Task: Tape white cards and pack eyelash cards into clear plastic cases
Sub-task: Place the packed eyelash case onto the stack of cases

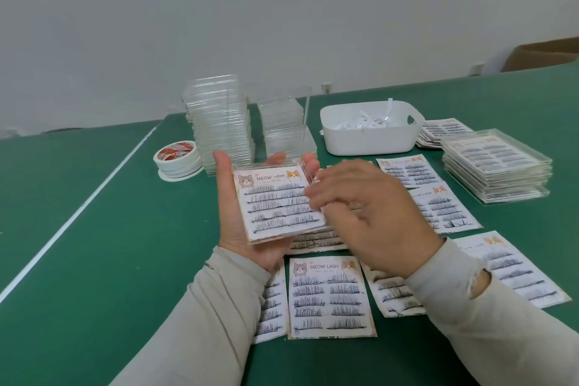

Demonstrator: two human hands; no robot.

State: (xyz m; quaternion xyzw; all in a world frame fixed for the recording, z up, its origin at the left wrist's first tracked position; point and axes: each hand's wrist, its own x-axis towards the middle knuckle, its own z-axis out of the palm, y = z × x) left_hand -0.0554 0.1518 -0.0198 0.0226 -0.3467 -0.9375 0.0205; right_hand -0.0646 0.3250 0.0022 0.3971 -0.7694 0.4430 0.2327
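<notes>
My left hand (233, 222) holds an open clear plastic case (308, 175) from below, thumb on its left edge, fingertips on its far edge; the lid stands upright. An eyelash card (275, 202) printed MEOW LASH with cat pictures lies in the case. My right hand (363, 210) hovers over the card's right edge, fingers loosely bent toward it; whether they touch is blurred. More loose eyelash cards (330, 298) lie on the green table (125, 260) below and to the right of my hands.
Tall stacks of empty clear cases (219, 125) stand behind my hands, with rolls of tape (178, 155) to their left. A white tub (369, 138) of paper strips sits at the back. A stack of packed cases (496, 169) lies at the right.
</notes>
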